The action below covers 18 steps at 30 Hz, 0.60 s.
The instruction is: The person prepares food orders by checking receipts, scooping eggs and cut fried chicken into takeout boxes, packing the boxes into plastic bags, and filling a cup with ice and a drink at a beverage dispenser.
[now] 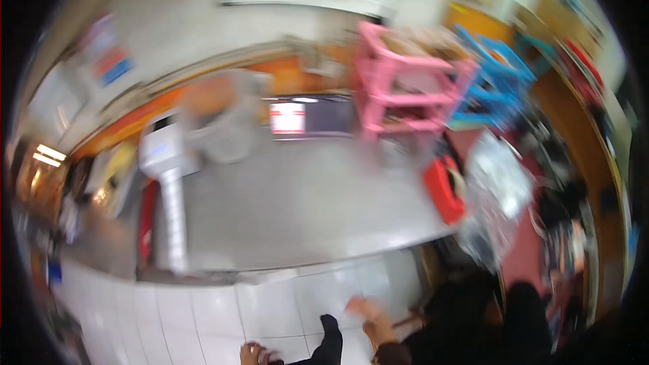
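On the near side of the smooth grey table [291, 203], over glossy tiles [209, 318], the left hand [254, 353] looks curled, the right hand [370, 315] stretched; I cannot tell whether either grips anything. A pink plastic rack [405, 100] stands at the table's back.

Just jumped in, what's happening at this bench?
Nobody seems to be handling anything on the metal table. The person's left hand is cut off by the bottom edge of the picture, and the right hand shows blurred against the tiled floor; I can't make out anything held in either. On the table, a pink rack stands towards the back, with a red holder nearer the front at the right.
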### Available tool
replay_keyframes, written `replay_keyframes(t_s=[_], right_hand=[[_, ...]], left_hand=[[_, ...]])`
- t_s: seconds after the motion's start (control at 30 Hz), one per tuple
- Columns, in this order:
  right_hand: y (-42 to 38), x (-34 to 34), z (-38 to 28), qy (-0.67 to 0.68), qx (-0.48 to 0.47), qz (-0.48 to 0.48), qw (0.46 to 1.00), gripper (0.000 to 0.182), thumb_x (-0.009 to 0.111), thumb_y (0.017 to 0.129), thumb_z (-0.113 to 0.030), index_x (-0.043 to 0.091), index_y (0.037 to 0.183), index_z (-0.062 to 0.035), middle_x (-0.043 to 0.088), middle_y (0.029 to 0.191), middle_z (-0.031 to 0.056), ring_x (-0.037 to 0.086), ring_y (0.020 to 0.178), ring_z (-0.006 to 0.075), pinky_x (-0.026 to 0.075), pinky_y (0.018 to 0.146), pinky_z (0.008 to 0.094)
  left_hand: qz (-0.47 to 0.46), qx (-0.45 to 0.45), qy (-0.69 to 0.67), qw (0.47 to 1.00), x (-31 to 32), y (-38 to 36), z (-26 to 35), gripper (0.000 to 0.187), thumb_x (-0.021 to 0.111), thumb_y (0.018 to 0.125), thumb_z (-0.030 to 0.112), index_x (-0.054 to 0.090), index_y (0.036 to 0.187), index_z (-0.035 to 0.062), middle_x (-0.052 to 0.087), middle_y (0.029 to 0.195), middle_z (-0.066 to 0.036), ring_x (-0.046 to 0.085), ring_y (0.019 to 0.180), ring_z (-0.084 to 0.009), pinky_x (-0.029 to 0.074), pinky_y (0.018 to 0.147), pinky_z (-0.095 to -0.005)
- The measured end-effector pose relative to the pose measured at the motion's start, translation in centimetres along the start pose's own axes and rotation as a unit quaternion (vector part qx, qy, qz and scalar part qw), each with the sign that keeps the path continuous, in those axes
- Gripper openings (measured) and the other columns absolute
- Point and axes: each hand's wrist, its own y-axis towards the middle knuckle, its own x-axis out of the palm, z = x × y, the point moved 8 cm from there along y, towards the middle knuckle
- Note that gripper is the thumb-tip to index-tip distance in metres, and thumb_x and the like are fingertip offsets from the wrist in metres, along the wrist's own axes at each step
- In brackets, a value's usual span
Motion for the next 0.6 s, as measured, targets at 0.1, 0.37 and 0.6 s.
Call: replay_keyframes(t_s=[0.1, 0.37, 0.6], right_hand=[[-0.7, 29.6, -3.0, 0.194, 0.412, -0.285, 0.844, 0.049, 0.043, 0.09, -0.037, 0.051, 0.111, 0.0064, 0.056, 0.112, 0.0176, 0.052, 0.107, 0.0272, 0.044, 0.087, 0.0366], [8.1, 62.5, -11.0, -0.041, 0.207, -0.321, 0.923, 0.033, 0.056, 0.085, -0.022, 0.055, 0.103, 0.0056, 0.062, 0.094, 0.0109, 0.062, 0.078, 0.0162, 0.05, 0.065, 0.0264], [12.9, 88.4, -17.5, -0.343, -0.107, -0.43, 0.828, 0.032, 0.059, 0.082, -0.03, 0.062, 0.085, 0.0021, 0.064, 0.075, 0.0119, 0.061, 0.068, 0.0188, 0.046, 0.06, 0.0332]], left_hand=[[0.042, -0.087, 0.011, 0.995, -7.3, -2.0, -3.2, 0.015, 0.063, 0.073, 0.016, 0.062, 0.088, 0.0129, 0.056, 0.097, -0.007, 0.051, 0.089, -0.0203, 0.04, 0.071, -0.0346], [0.25, -0.161, 0.033, 0.954, -20.9, -13.4, -19.0, 0.021, 0.066, 0.073, 0.021, 0.063, 0.094, 0.0205, 0.058, 0.094, -0.001, 0.054, 0.085, -0.0172, 0.039, 0.075, -0.0356], [0.29, -0.422, -0.702, 0.495, -18.8, -22.5, -46.6, 0.02, 0.06, 0.081, 0.019, 0.06, 0.099, 0.0085, 0.059, 0.089, -0.003, 0.055, 0.079, -0.0143, 0.043, 0.071, -0.0298]])
